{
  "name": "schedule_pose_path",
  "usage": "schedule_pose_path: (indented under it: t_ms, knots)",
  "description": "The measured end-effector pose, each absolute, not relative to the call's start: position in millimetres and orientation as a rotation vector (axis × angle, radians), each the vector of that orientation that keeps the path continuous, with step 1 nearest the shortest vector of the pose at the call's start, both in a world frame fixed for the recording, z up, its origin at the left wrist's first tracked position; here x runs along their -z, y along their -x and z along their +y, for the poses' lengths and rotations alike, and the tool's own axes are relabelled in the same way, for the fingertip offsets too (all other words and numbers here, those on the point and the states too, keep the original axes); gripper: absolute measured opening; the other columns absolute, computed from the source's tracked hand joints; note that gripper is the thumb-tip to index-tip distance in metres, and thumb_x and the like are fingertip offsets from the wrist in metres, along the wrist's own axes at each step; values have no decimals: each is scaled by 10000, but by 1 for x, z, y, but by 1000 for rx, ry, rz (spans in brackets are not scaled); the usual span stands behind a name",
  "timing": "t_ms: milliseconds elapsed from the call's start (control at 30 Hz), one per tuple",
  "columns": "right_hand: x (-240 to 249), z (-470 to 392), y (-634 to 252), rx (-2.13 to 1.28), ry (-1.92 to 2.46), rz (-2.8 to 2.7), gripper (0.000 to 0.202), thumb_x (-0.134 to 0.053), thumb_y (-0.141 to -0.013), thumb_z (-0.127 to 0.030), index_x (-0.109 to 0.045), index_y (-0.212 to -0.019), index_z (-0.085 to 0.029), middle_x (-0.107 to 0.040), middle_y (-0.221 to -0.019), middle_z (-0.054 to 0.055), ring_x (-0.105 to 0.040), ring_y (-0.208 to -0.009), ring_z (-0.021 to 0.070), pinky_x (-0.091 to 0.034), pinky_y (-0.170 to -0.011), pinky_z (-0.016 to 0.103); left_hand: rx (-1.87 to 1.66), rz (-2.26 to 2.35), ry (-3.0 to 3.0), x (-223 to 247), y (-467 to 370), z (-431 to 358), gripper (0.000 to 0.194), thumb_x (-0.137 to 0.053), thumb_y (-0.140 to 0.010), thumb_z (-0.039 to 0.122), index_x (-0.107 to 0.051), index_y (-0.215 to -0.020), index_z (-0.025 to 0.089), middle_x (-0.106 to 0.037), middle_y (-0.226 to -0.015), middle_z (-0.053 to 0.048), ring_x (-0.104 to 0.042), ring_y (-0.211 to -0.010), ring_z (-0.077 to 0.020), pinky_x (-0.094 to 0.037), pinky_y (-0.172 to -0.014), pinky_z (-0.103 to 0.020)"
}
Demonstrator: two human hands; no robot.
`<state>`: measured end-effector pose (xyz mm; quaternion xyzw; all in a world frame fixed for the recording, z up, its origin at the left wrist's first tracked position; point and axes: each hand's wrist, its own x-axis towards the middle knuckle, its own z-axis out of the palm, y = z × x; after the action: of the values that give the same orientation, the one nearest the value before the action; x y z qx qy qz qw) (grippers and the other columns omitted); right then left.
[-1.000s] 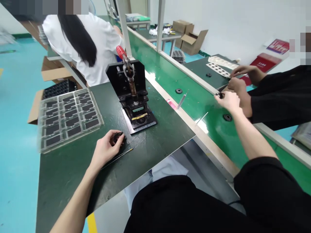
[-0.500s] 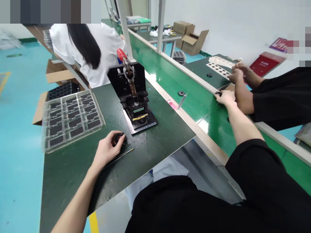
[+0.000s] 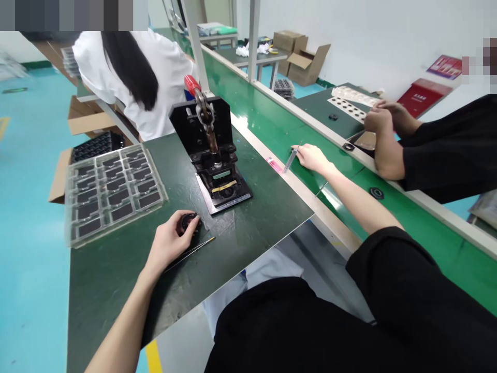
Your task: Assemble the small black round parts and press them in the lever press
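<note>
Dark green surface (image 3: 116,269) beside a conveyor, two bare hands at work.

Nearest, the left hand (image 3: 169,241) curls over a small black round part (image 3: 188,221), fingertips gripping it, a thin probe (image 3: 190,250) just beside. Beyond it stands a black press jig (image 3: 212,150). Farther right, the right hand (image 3: 312,157) rests loosely open on the green belt (image 3: 272,124), fingertips touching metal tweezers (image 3: 291,158).
</note>
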<state>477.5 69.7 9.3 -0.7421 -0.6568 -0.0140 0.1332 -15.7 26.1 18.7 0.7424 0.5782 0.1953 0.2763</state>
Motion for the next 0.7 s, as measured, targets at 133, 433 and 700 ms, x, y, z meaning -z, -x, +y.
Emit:
schedule_pose_path:
  t_ms: [133,433,700]
  knots:
    - [-7,6,-462,124,2129,-1571,445,-394,-1033,-387,-722,-1150,-110,-783,-1017,196,-747,-956,321,-554,-846,414,-548,1546,-2003,-18,14,25,489,-549,-811,628,-683,-1018,206,-721,-748,-28,-645,-645,-189,-477,-641,-280]
    - [4,-25,-371,-332,1811,-1608,387,-524,-946,-483,-757,-907,-176,-733,-740,58,-636,-641,182,-492,-654,305,-546,1512,-2038,-23,6,18,431,-567,-811,578,-684,-986,202,-723,-764,-24,-612,-616,-171,-458,-609,-266]
    - [-14,-56,-417,83,2302,-1275,481,-451,-961,-552,-725,-788,-196,-735,-827,119,-653,-775,244,-457,-700,338,-595,1479,-2040,-21,9,14,402,-571,-835,569,-679,-983,211,-735,-781,-18,-637,-632,-160,-482,-628,-250]
